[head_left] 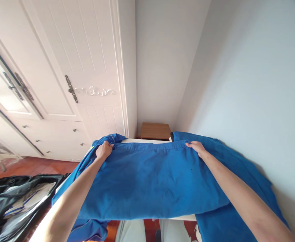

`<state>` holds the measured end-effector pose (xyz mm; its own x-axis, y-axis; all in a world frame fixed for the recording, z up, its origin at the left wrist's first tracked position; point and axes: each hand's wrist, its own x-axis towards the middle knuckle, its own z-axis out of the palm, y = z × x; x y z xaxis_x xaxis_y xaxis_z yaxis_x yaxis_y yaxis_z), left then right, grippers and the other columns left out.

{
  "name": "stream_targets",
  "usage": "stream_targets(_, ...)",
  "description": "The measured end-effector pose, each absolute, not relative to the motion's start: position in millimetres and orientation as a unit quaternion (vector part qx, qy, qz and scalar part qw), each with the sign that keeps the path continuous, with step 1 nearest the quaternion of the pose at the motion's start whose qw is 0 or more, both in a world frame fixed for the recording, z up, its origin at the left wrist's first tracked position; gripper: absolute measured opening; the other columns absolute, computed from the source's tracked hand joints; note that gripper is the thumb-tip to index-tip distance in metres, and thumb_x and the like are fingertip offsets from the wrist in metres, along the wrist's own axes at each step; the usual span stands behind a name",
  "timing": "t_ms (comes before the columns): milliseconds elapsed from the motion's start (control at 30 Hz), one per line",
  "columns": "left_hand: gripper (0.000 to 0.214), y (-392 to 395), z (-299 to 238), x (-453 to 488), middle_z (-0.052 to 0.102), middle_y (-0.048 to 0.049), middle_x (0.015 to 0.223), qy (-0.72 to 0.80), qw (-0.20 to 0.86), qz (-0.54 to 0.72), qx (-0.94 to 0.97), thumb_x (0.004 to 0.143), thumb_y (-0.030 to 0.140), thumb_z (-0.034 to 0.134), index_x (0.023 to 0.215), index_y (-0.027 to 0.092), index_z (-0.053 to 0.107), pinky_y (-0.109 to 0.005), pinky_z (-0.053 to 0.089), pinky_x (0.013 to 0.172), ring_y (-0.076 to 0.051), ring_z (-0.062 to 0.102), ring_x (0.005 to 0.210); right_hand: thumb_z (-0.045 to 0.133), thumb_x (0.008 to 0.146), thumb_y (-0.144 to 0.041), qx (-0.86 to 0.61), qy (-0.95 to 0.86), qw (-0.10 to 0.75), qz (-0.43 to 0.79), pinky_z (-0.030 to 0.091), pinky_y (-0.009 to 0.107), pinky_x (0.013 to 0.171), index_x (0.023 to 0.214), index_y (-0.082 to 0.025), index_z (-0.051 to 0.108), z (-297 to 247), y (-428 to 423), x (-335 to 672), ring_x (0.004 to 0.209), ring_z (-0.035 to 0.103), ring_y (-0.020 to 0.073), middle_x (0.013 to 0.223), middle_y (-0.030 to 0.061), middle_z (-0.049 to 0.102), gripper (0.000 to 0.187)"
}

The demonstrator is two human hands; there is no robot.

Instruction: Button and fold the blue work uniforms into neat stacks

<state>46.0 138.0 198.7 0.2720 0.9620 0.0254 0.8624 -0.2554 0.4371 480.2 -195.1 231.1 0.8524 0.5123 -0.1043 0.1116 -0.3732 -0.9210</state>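
A blue cloth garment (147, 178) is spread wide in front of me, with a stitched band along its far edge. My left hand (104, 150) pinches the left end of that band, and my right hand (197, 147) grips the right end between thumb and fingers. Between the hands the band runs nearly straight, while the body of the cloth comes toward me with a few soft wrinkles. More blue cloth (248, 171) lies on the right beneath my forearm. On the left, a bunched blue piece (114, 137) with a light piping line sits beyond my left hand.
Under the cloth is a white tabletop (137, 140). A small brown wooden stand (156, 129) is in the far corner. A white wardrobe (97, 67) rises on the left, a pale wall (258, 84) on the right. An open black suitcase (41, 201) with clothes lies on the reddish floor (46, 163).
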Motion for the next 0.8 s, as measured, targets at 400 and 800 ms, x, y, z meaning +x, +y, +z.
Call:
stream_targets(400, 0.053, 143, 206, 47, 0.069, -0.0200, 0.109, 0.583, 0.190, 0.121, 0.781, 0.096, 0.049, 0.030, 0.098, 0.015, 0.070, -0.043, 0.049, 0.082, -0.037, 0.064, 0.105, 0.079, 0.069, -0.034, -0.830, -0.199, 0.500, 0.143, 0.059, 0.030, 0.071, 0.080, -0.016, 0.072, 229, -199, 478, 0.083, 0.073, 0.0251, 0.080, 0.0088, 0.076, 0.022)
stream_targets(800, 0.049, 108, 224, 50, 0.057, -0.0154, 0.132, 0.467, 0.120, 0.215, 0.849, 0.098, 0.045, 0.037, 0.132, 0.014, 0.052, -0.038, 0.039, 0.101, -0.030, 0.050, 0.124, 0.071, 0.078, -0.040, -0.913, -0.293, 0.282, -0.021, 0.048, 0.038, 0.091, 0.094, -0.013, 0.069, 234, -197, 460, 0.106, 0.064, 0.0324, 0.101, 0.0147, 0.071, 0.032)
